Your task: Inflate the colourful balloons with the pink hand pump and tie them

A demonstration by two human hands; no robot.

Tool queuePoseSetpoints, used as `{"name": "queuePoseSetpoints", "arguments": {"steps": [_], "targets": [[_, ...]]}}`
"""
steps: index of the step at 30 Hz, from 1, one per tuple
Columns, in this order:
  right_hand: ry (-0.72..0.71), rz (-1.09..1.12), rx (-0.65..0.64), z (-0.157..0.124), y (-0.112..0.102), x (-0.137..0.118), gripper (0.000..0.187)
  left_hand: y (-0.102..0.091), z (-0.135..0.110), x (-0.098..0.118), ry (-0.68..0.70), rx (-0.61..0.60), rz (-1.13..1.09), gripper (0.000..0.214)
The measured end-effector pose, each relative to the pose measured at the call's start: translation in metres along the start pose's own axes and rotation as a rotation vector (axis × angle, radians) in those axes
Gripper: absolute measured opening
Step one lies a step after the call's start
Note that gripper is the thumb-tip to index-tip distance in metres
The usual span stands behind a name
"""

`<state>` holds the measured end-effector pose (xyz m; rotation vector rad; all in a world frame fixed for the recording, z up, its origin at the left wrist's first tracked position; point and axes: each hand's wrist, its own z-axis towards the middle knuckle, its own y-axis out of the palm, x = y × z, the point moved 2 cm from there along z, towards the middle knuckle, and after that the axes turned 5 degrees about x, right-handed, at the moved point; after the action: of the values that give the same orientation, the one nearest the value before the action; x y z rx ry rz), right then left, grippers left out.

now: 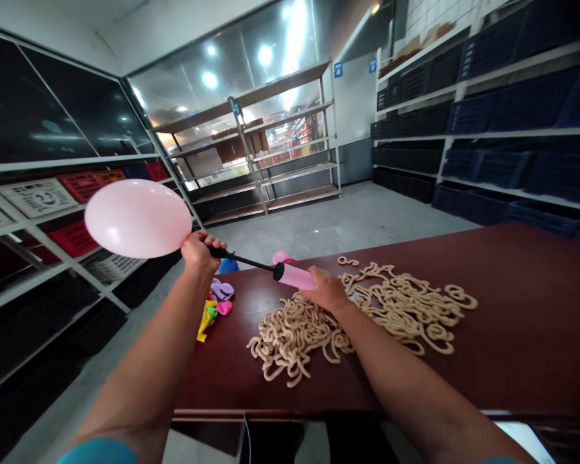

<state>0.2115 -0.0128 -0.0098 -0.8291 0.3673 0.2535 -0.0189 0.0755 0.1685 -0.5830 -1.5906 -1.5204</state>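
An inflated pink balloon (138,218) sits on the black nozzle of a pink hand pump (294,276). My left hand (199,250) is closed around the balloon's neck and the nozzle tip, held out past the table's left edge. The pump body is gripped by my right hand (326,290), just above a heap of beige cord loops (362,312) on the dark red table (512,322).
Several flat coloured balloons (216,303) lie at the table's left end, with a blue one (228,265) and a pink one (280,256) behind the pump. Shelves with crates line the left, metal racks stand at the back, dark bins fill the right shelving.
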Motion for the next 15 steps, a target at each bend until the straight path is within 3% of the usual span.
{"name": "queuePoseSetpoints", "arguments": {"steps": [2,5,15], "targets": [[0.006,-0.003,0.007,0.0,0.003,0.003,0.031,-0.001,0.004,0.005,0.007,0.003,-0.004,0.012],[0.018,-0.027,0.002,-0.001,0.006,0.006,0.033,-0.003,0.005,-0.004,-0.001,0.011,-0.023,0.011],[0.006,-0.058,-0.104,-0.003,0.0,-0.003,0.038,0.002,-0.036,-0.091,-0.126,-0.012,-0.071,0.011]]}}
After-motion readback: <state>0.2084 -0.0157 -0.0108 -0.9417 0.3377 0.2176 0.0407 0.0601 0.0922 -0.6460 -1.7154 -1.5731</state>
